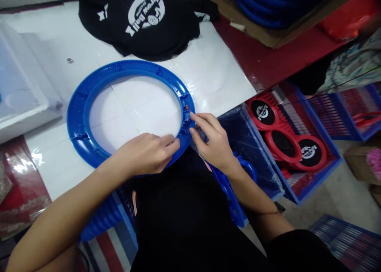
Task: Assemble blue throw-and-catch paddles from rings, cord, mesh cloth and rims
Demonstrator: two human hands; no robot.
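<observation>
A large blue plastic ring (77, 113) lies flat on a white sheet on the table. My left hand (145, 153) rests closed on the ring's near rim, fingers pinched against its inner edge. My right hand (212, 141) presses its fingertips on the ring's right side, where several small brownish parts (187, 112) sit on the rim. What the fingers hold, if anything, is too small to make out.
A black net bag printed "Throw Ball" (145, 20) lies at the back. A white tray (20, 101) stands left. Right of the table, blue crates (318, 172) hold red and black discs (282, 143). More blue rings (262, 6) are stacked at the back right.
</observation>
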